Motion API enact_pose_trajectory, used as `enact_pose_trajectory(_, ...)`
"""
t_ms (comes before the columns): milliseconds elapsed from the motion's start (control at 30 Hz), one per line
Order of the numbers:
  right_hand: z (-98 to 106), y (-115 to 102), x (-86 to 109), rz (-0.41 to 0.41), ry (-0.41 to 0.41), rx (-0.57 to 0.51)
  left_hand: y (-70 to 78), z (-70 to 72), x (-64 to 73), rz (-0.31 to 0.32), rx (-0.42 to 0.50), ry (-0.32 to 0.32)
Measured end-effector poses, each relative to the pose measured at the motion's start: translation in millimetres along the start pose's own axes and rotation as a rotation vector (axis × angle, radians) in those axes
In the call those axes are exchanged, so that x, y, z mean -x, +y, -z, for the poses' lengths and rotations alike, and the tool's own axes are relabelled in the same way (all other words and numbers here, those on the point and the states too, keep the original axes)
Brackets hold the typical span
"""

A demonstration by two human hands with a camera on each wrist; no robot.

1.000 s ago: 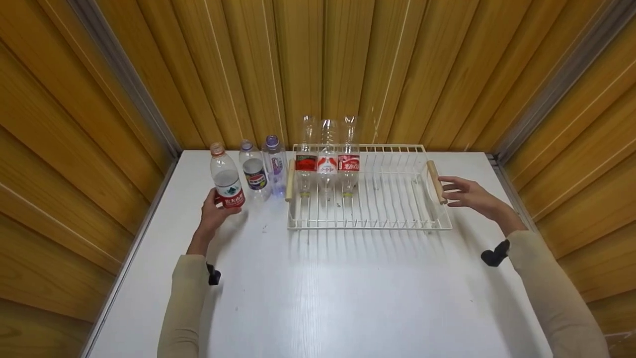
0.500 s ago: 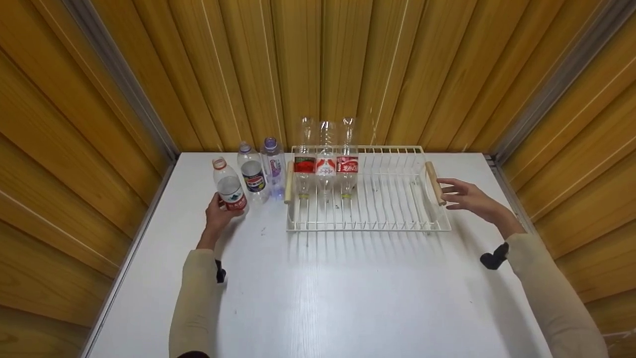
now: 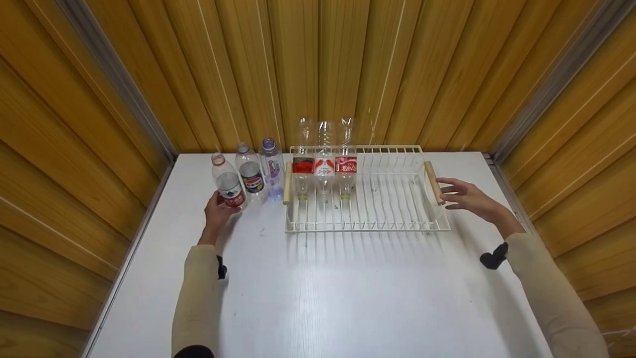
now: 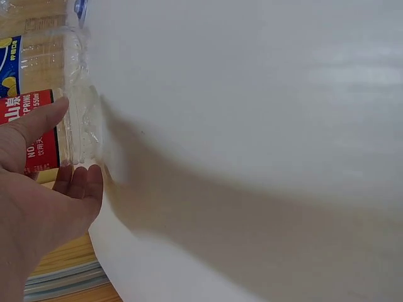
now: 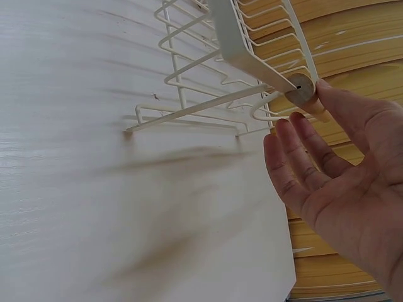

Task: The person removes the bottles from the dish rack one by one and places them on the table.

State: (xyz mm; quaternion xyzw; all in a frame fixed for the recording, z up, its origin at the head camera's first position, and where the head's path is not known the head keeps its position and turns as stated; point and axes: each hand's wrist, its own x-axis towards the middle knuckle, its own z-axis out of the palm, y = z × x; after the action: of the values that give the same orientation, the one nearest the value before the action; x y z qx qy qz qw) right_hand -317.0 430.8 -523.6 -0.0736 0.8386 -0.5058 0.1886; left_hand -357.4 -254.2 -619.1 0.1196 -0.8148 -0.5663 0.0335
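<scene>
In the head view my left hand [image 3: 218, 211] holds the lower part of a clear plastic bottle [image 3: 228, 185] with a red-and-white label, upright over the table's left side. The left wrist view shows the thumb lying over the red label [image 4: 41, 135], with fingers bent at the other side of the base. Close to its right stand a bottle with a dark blue label [image 3: 252, 180] and a purple-tinted bottle [image 3: 272, 169]. My right hand [image 3: 467, 198] is at the rack's right wooden handle [image 3: 434, 183]; the thumb meets the handle [image 5: 302, 91] and the fingers are loosely bent.
A cream wire rack [image 3: 367, 229] stands at the table's back middle. Three clear bottles stand upside down in its left part, labelled dark red [image 3: 303, 165], white and red [image 3: 324, 167], and red [image 3: 346, 164]. Wood-patterned walls [image 3: 343, 59] enclose the white table [image 3: 318, 298].
My left hand has lowered the red-labelled bottle toward the table, then shifted it slightly toward the blue-labelled one. The right hand has stayed at the handle.
</scene>
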Motion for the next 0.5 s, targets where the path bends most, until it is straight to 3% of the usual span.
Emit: enact_pose_trajectory(500,0.7,0.9,-0.6,-0.005,-0.010,-0.027,3.1,-1.5,-4.0,0.008,-0.029,0.034)
